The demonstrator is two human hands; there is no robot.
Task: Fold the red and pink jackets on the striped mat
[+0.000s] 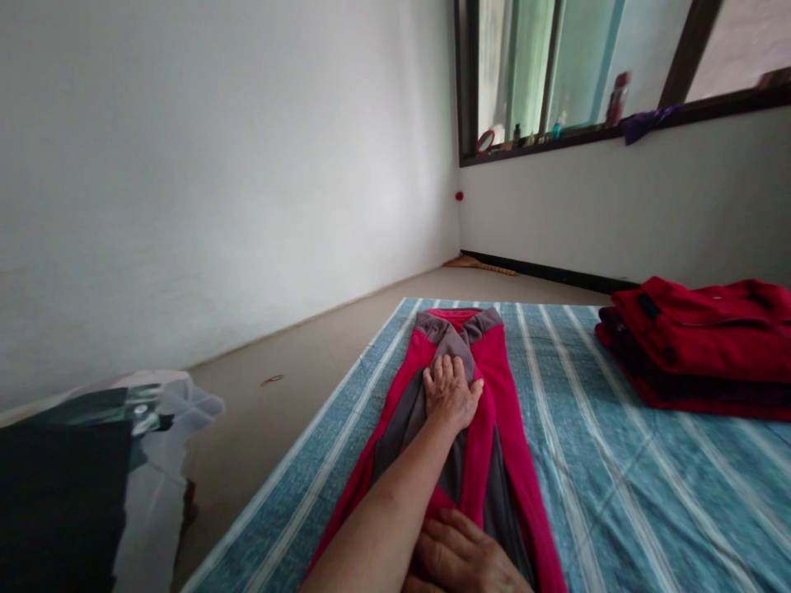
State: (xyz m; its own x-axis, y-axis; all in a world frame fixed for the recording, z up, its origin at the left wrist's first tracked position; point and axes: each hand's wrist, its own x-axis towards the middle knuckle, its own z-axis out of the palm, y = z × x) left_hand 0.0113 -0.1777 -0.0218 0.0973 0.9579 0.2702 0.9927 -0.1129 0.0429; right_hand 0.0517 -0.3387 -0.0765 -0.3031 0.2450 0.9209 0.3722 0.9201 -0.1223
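Observation:
A red and grey garment [494, 395] lies stretched lengthwise on a blue striped mat [618, 478]. My left hand [450, 394] reaches forward and rests flat on the garment's middle, fingers stretched out and palm down. My right hand [463, 562] lies flat on the near end of the garment at the bottom edge of the view. It sits partly under my left forearm and is partly cut off by the frame. Neither hand grips anything.
A pile of folded red and dark clothes [704, 350] sits on the mat at the right. A dark bag with clear plastic [92, 461] lies on the bare floor at the left. White walls meet ahead, and a window sill [556, 132] holds small bottles.

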